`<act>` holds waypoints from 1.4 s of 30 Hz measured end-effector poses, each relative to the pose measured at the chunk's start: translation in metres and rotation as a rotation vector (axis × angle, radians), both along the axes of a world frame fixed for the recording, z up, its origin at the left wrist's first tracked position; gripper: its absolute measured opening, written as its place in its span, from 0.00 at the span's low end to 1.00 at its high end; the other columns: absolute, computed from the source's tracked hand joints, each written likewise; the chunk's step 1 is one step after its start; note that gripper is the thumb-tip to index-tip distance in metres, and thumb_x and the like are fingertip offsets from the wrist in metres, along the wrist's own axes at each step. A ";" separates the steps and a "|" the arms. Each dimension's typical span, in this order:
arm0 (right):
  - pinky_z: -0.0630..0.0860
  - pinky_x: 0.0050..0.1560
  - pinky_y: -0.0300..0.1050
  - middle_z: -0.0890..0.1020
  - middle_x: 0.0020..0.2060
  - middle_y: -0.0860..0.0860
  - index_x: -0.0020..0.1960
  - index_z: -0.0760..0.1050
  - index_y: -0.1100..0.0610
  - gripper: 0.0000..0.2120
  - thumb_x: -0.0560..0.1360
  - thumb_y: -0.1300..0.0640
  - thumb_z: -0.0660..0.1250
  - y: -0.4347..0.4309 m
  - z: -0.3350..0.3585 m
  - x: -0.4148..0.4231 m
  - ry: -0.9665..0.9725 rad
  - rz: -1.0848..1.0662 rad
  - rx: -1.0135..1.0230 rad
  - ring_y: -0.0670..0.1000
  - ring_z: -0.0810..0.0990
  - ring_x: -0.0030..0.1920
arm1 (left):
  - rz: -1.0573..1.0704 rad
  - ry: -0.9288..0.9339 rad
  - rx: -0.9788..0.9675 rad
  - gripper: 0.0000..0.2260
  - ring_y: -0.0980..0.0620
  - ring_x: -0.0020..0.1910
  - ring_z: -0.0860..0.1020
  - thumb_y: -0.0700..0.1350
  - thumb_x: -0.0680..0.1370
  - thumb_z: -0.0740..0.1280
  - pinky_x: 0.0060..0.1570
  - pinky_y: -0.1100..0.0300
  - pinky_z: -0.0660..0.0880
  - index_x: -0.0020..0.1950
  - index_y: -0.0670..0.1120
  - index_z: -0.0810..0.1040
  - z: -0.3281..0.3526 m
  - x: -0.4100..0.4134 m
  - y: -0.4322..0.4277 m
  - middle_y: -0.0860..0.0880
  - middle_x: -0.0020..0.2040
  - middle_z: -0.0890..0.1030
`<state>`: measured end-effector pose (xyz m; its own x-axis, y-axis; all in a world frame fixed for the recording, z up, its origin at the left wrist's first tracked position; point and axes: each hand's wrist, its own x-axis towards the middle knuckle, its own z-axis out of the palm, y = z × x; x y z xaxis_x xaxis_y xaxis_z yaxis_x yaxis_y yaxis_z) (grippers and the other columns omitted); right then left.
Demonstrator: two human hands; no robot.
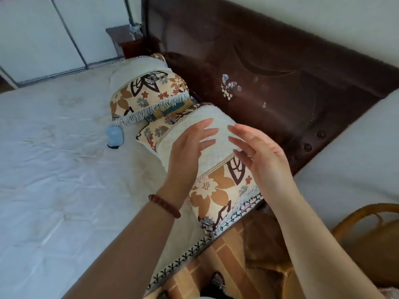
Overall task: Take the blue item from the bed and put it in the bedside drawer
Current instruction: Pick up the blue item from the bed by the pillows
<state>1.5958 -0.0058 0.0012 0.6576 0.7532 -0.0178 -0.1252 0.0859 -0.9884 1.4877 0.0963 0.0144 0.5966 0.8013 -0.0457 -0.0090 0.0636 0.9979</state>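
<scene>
Left hand [190, 145] and right hand [259, 156] are hovering palm to palm above the near floral pillow [207, 188], each grip spread apart and holding nothing. The blue item [114, 135], possibly a soft pouch, is lying on the bed [54, 147] just beside the far pillow [149, 91].

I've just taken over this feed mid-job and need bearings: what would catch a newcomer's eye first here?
The left hand and right hand, both open and empty, are raised over the near floral pillow in the centre. To their left, the small blue item lies untouched on the white bed sheet, beside the fringe of the far pillow. A dark brown headboard fills the background.
</scene>
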 end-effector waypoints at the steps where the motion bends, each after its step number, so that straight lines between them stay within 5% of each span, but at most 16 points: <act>1: 0.75 0.60 0.42 0.84 0.57 0.44 0.53 0.83 0.46 0.11 0.78 0.49 0.63 0.007 -0.001 0.004 0.021 0.032 0.003 0.45 0.80 0.59 | 0.045 -0.013 -0.005 0.13 0.59 0.51 0.81 0.51 0.80 0.57 0.39 0.72 0.75 0.49 0.61 0.80 -0.001 0.001 0.001 0.57 0.50 0.84; 8: 0.75 0.61 0.44 0.83 0.58 0.48 0.53 0.81 0.47 0.12 0.73 0.49 0.63 0.051 -0.013 0.001 0.115 0.252 0.006 0.47 0.81 0.59 | 0.212 -0.036 -0.023 0.13 0.55 0.51 0.81 0.47 0.81 0.56 0.39 0.75 0.73 0.56 0.50 0.79 -0.011 -0.019 0.011 0.47 0.54 0.83; 16: 0.74 0.64 0.49 0.83 0.58 0.49 0.54 0.81 0.48 0.12 0.73 0.50 0.63 0.107 -0.024 -0.023 0.117 0.395 -0.009 0.48 0.80 0.60 | 0.379 -0.044 -0.073 0.12 0.54 0.51 0.82 0.47 0.81 0.57 0.37 0.75 0.73 0.54 0.51 0.80 -0.011 -0.046 0.054 0.47 0.55 0.83; 42: 0.75 0.64 0.49 0.83 0.57 0.49 0.52 0.81 0.47 0.10 0.79 0.54 0.62 0.251 -0.001 -0.092 0.032 0.379 -0.047 0.47 0.81 0.58 | 0.377 -0.090 -0.053 0.14 0.54 0.52 0.81 0.46 0.82 0.56 0.37 0.76 0.72 0.59 0.46 0.79 -0.001 -0.109 0.195 0.47 0.53 0.83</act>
<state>1.5039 0.2457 0.0007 0.3308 0.9408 -0.0739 -0.1702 -0.0175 -0.9853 1.3784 0.2914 0.0138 0.2647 0.9628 -0.0536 -0.1290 0.0905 0.9875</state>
